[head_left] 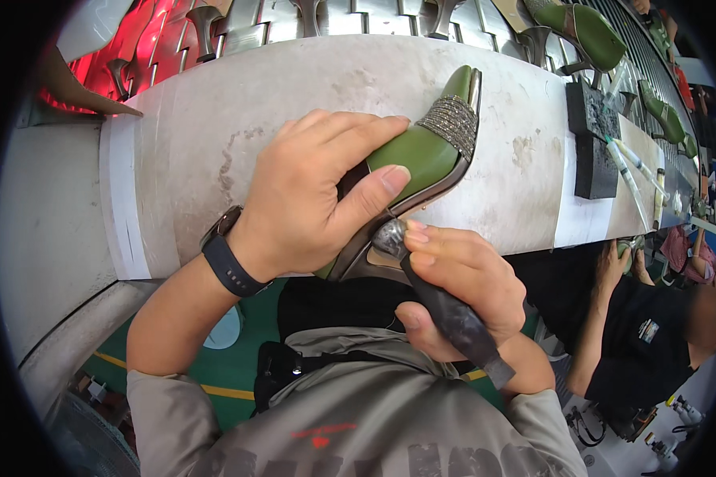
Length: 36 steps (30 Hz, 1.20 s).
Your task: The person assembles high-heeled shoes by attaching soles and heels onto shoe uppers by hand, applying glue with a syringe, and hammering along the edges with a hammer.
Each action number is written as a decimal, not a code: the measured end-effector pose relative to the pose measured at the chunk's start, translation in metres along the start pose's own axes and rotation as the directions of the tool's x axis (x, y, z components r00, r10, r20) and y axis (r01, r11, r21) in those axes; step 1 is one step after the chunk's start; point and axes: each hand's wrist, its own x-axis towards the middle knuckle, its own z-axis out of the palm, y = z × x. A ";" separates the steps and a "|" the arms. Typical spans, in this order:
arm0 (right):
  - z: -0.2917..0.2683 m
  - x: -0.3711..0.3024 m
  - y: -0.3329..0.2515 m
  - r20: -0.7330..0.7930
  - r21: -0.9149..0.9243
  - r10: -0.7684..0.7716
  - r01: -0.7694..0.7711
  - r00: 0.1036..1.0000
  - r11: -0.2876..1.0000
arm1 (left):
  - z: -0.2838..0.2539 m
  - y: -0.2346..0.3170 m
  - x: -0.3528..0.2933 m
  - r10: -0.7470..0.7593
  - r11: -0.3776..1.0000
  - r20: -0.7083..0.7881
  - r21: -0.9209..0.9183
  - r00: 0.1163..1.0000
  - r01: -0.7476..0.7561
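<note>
Shoe: one green high-heeled shoe point(422, 163) with a glittering band point(449, 123) across its forepart, over the middle of the tabletop point(294, 75). It lies tipped on its side. Long axis runs slantwise, from the heel end at lower left, by the near edge, to the pointed toe at upper right, aimed away from the wearer. Sole faces right and toward the wearer.

Left grip point(314, 187): clasped on the shoe's upper, thumb and fingers spread across the green. Dark-strapped watch point(231, 262) at this wrist.

Right grip point(473, 282): clenched around a dark-handled tool point(459, 318). Its rounded, mottled grey head sits against the shoe beside the heel; the handle slopes down to the right.

Surface: pale, stained, with a white strip point(123, 203) at the left end and a white sheet point(581, 215) at the right. A black block point(595, 163) stands near that sheet.

Room: slatted metal conveyor point(247, 36) beyond, red-lit at left, carrying more green shoes point(597, 38) at right. Green floor point(167, 381), yellow line. At right a co-worker in a black shirt point(640, 350) handles another shoe.

Containers: slender clear tubes point(630, 181), syringe-like, beside the block; contents too small to make out with confidence so near the rim.
</note>
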 end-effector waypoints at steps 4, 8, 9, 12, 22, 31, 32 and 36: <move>-0.002 -0.008 0.001 -0.074 -0.051 0.031 -0.035 0.997 0.998 | 0.000 0.005 0.003 -0.004 1.000 0.020 0.020 1.000 0.003; -0.013 0.010 -0.006 -0.015 -0.073 0.039 -0.040 0.999 0.997 | 0.001 0.008 0.007 0.018 1.000 0.017 -0.003 1.000 -0.018; -0.017 0.015 -0.008 0.028 -0.083 0.050 -0.048 0.998 0.995 | 0.001 0.007 0.008 0.015 1.000 0.005 0.008 1.000 -0.015; -0.022 0.012 0.000 0.035 -0.024 0.023 -0.022 0.999 0.999 | -0.002 0.008 0.009 -0.008 1.000 0.032 0.018 0.999 0.007; -0.067 0.044 0.012 -0.097 0.382 0.536 -0.466 0.838 0.798 | 0.023 0.041 0.056 -0.166 0.973 0.118 0.182 0.979 0.143; -0.079 0.117 0.077 -0.114 0.418 0.547 -0.460 0.829 0.784 | 0.017 0.043 0.061 -0.181 0.967 0.161 0.208 0.970 0.146; -0.077 0.118 0.090 -0.117 0.386 0.551 -0.473 0.826 0.792 | 0.013 0.043 0.060 -0.164 0.969 0.188 0.216 0.968 0.122; -0.067 0.095 0.122 -0.176 0.563 0.642 -0.459 0.746 0.688 | -0.008 0.041 0.068 -0.265 0.959 0.201 -0.044 0.943 0.279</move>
